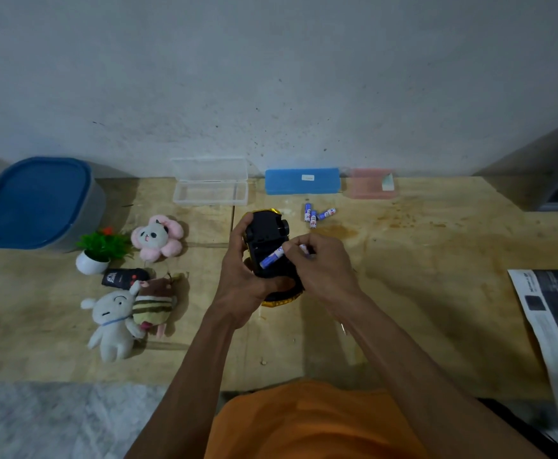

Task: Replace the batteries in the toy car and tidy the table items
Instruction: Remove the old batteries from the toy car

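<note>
The yellow toy car (266, 240) is upside down, its black underside facing me, above the middle of the wooden table (420, 260). My left hand (241, 276) grips it from the left side. My right hand (320, 266) pinches a blue and white battery (272, 258) that lies slanted across the car's underside. Three more blue and white batteries (315, 215) lie loose on the table just behind the car.
At the back stand an open clear case (210, 187), a blue case (302, 181) and a pink case (370, 183). On the left: a blue-lidded container (36, 202), small potted plant (100, 248), several plush toys (157, 238), black remote (125, 277). A newspaper (555, 319) lies right.
</note>
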`<state>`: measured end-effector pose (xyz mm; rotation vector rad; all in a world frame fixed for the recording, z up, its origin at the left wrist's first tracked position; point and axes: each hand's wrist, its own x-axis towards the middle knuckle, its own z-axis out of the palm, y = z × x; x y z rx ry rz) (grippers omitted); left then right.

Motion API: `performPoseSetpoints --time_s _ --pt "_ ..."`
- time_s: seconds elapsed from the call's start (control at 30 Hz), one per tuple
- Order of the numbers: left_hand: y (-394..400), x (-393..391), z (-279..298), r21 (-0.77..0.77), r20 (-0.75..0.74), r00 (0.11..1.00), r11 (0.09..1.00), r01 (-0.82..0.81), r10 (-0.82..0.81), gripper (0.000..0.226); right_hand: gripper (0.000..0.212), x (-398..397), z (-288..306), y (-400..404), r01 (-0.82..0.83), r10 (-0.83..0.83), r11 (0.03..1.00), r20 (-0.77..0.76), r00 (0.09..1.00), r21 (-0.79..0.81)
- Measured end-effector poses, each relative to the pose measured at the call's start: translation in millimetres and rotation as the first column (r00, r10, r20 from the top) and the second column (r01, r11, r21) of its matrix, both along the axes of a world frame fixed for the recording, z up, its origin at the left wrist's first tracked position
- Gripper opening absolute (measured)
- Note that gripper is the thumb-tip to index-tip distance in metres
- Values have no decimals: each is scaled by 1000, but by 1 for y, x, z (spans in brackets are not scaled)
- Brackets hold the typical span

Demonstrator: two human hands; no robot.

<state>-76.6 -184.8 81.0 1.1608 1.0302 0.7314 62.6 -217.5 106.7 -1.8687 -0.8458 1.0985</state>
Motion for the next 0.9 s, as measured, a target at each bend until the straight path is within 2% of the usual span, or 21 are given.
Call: performPoseSetpoints --time_s 0.1,0.23,0.3,0.4,0.47,0.57,0.73,0.8,0.9 --pt "-1 0 -2 -7 5 1000 1000 16 -16 118 8 -2 -4 2 2 -3 999 28 1000 32" --pt "0 0 -3 -12 3 1000 1000 16 -16 118 20 -2 -8 3 -22 22 1000 -44 999 5" --pt "0 -2 -4 -25 -2 1000 999 19 -19 119 14 -1 -8 4 -56 55 998 -67 996 -4" --pt "1 -8 -7 -32 -15 1000 999 24 -25 123 7 2 -4 4 3 -9 1000 -255 967 -24" --pt "-1 -13 -7 -55 -28 1000 998 10 -11 124 10 8 -2 5 62 -77 997 -450 890 -49" --pt "-5 -24 -9 -83 -64 998 996 -26 21 122 13 17 0 7 152 -184 983 -697 693 -108" --pt "-11 -50 -15 -123 -66 997 991 -53 45 122 17 16 -2 7 255 -291 946 -869 400 -200" --pt "-10 -58 -18 -141 -63 997 988 -56 48 121 22 9 -3 8 300 -347 923 -860 375 -242" --pt "-7 -70 -23 -163 -67 997 986 -42 32 121 25 -4 -6 8 327 -385 911 -803 456 -251"
